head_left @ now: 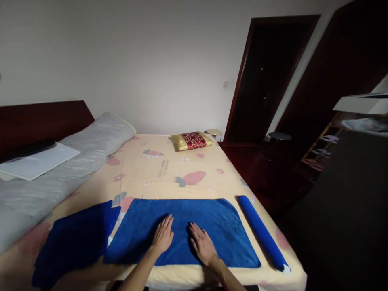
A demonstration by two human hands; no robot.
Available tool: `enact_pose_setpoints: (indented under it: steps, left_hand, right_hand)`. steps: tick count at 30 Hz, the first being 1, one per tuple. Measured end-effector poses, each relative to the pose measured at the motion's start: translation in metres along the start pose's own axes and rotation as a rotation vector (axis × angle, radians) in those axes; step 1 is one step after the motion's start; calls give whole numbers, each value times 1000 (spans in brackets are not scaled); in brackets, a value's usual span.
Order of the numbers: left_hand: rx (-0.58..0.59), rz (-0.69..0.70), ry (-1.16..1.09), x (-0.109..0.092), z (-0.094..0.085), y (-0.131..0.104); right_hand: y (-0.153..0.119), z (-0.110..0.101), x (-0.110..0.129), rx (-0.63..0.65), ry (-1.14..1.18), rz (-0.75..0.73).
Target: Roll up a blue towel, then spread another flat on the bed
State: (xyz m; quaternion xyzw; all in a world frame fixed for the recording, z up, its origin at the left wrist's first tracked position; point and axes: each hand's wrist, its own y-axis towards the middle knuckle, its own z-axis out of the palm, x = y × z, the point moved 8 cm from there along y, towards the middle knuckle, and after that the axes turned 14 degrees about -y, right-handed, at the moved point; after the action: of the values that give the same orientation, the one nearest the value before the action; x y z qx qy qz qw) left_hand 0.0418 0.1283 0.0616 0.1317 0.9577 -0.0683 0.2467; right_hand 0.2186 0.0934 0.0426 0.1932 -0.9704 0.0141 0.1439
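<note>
Both hands, left hand [163, 236] and right hand [202, 244], lie spread flat, palms down, side by side on a blue towel [182, 230] laid flat near the bed's [169, 169] front edge. A rolled blue towel [262, 232] lies just right of it, a folded blue cloth [72, 242] to its left; bare sheet stretches beyond.

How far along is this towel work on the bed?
One rolled blue towel already lies at the right. Both hands, left hand and right hand, press flat on the spread blue towel. A loose blue pile at the left looks untouched.
</note>
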Motion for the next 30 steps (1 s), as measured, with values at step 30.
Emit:
enact_pose_setpoints:
  steps: [30]
  left_hand:
    - [-580, 556, 299, -21, 131, -44]
  right_hand:
    - [89, -67, -252, 133, -596, 360]
